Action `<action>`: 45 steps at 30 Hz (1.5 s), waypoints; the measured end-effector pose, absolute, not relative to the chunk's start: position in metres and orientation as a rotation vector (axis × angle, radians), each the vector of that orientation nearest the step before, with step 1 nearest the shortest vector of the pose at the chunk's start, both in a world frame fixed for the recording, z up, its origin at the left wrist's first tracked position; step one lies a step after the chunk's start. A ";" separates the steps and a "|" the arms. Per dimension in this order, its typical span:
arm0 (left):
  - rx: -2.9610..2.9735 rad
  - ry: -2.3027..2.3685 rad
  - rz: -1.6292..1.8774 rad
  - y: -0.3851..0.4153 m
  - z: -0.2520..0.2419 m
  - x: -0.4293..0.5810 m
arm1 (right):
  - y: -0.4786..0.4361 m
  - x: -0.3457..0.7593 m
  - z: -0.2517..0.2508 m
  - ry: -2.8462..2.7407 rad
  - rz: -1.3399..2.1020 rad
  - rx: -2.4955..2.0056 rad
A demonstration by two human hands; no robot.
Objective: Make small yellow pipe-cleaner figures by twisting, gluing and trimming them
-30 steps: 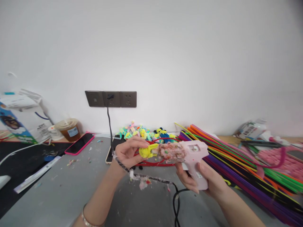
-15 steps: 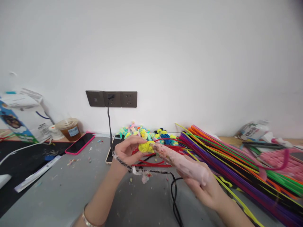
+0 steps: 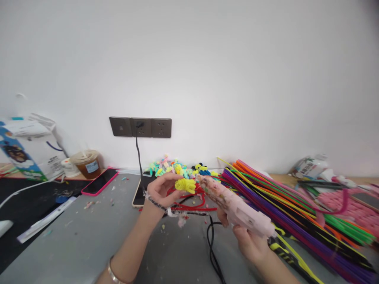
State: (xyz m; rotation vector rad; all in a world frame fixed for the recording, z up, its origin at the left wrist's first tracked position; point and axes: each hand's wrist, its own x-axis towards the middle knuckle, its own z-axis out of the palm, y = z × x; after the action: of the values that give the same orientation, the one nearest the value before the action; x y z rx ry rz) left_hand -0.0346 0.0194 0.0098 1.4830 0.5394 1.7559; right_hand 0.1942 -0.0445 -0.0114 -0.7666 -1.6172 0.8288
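Between the thumb and fingers of my left hand is a small yellow fuzzy piece, held above the grey work surface. My right hand grips a pale pink glue gun by its handle. Its stained nozzle end points left toward the yellow piece, with a small gap between them. Strands of dried glue and fluff cling to the black cord below my hands. Behind them lies a pile of small colourful fuzzy pieces by the wall.
Long bundles of coloured pipe cleaners cover the right side. Red stems lie in the middle. At left are a pink-edged phone, a drink cup and a printed carton. A power cord hangs from the wall sockets.
My right hand has drawn the glue gun back to the right and slightly down, so its nozzle has left the yellow piece. My left hand still holds that piece, slightly further right.
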 end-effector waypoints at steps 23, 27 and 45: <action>1.423 0.750 1.390 0.010 0.003 -0.029 | -0.035 0.185 0.006 -1.502 0.810 -0.650; 1.488 0.810 1.318 0.006 0.006 -0.030 | -0.036 0.186 0.004 -1.511 0.805 -0.657; 1.365 0.751 1.416 0.002 0.016 -0.027 | -0.039 0.188 0.005 -1.568 0.796 -0.727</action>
State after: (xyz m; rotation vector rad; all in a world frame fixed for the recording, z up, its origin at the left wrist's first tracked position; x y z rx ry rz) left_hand -0.0274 0.0017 0.0163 1.3653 0.7505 1.4160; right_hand 0.1876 -0.0394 0.0047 -0.7273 -1.5682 0.7960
